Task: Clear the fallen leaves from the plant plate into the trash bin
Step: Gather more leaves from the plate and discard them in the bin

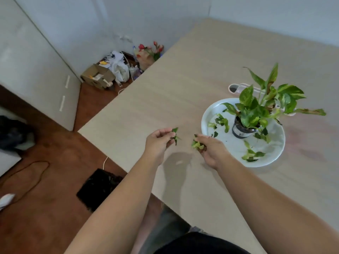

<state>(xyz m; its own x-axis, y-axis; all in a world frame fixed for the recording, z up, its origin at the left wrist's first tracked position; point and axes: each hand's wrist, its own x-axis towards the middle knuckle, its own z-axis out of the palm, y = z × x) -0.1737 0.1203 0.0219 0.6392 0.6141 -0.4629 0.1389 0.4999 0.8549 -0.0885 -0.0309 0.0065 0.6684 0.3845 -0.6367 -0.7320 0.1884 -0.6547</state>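
Note:
A white plate point(236, 149) lies on the table at the right, with a potted green plant point(260, 110) standing on it. Several fallen leaves point(252, 154) are scattered over the plate around the pot. My left hand point(158, 139) hovers above the table left of the plate, pinching a few green leaves point(175, 135). My right hand point(211, 149) is close to the plate's left rim, closed around a bunch of yellow-green leaves point(197, 144). A black-lined trash bin point(99, 187) stands on the floor beside the table's left edge.
The light wooden table point(183, 88) fills the middle and right. A small pink-white object point(236, 88) lies behind the plate. On the floor at the back are a cardboard box point(98, 77), bags and flowers point(150, 50). A cable point(27, 171) runs across the floor.

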